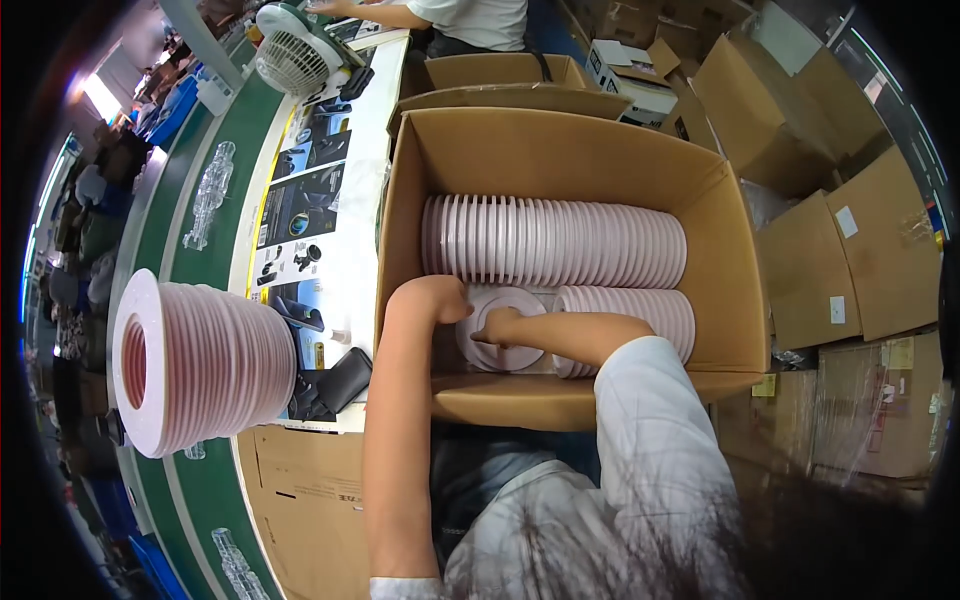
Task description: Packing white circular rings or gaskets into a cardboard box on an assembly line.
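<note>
An open cardboard box [560, 128] in front of me holds pale pink ring-shaped discs. One long row of discs [555, 240] stands on edge along its far side, and a shorter row [630, 315] is at the near right. Another disc [515, 358] faces up at the near left of the box. My right hand [502, 328] reaches across to it, fingers closed at its centre. My left hand [438, 298] is bent over the disc's left side; its fingers are mostly hidden beneath the hand.
A tall pink disc stack [205, 365] stands at the left, by a green conveyor [228, 490] carrying clear plastic parts. On the white bench are a fan [295, 55] and a black pouch [342, 380]. Cardboard cartons [885, 240] crowd the right. Another person [470, 25] sits beyond.
</note>
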A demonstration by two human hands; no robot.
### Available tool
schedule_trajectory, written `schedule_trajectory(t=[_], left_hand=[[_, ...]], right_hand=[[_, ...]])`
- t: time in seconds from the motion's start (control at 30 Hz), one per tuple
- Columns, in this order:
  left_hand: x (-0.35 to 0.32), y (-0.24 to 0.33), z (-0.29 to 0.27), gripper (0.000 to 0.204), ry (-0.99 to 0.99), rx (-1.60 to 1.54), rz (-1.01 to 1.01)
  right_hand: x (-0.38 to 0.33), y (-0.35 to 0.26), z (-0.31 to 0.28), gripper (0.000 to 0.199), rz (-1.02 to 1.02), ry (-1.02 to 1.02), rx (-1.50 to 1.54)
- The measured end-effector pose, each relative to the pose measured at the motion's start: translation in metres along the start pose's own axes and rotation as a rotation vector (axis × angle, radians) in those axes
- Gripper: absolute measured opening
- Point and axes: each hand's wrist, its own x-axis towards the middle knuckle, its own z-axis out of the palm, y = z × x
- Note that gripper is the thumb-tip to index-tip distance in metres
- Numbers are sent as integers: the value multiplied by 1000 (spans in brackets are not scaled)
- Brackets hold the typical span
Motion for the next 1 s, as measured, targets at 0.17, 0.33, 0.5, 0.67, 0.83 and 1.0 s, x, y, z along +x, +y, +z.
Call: schedule_trajectory(t=[0.17, 0.33, 0.5, 0.67, 0.83, 1.0], left_hand=[[13, 0, -1, 37, -18, -12, 3], [25, -10, 11, 30, 74, -28, 46], [22, -11, 10, 30, 87, -19, 35], [21, -9, 6, 32, 121, -29, 19], [7, -3, -1, 29, 239, -7, 27], [5, -9, -4, 27, 523, 0, 19]], right_hand=[[15, 1, 25, 56, -76, 205, -137], [11, 1, 31, 51, -65, 99, -135], [-12, -5, 25, 48, -17, 96, -60], [-35, 18, -5, 41, -77, 200, 114], [-84, 63, -67, 42, -250, -312, 962], [-147, 85, -126, 41, -502, -338, 1410]])
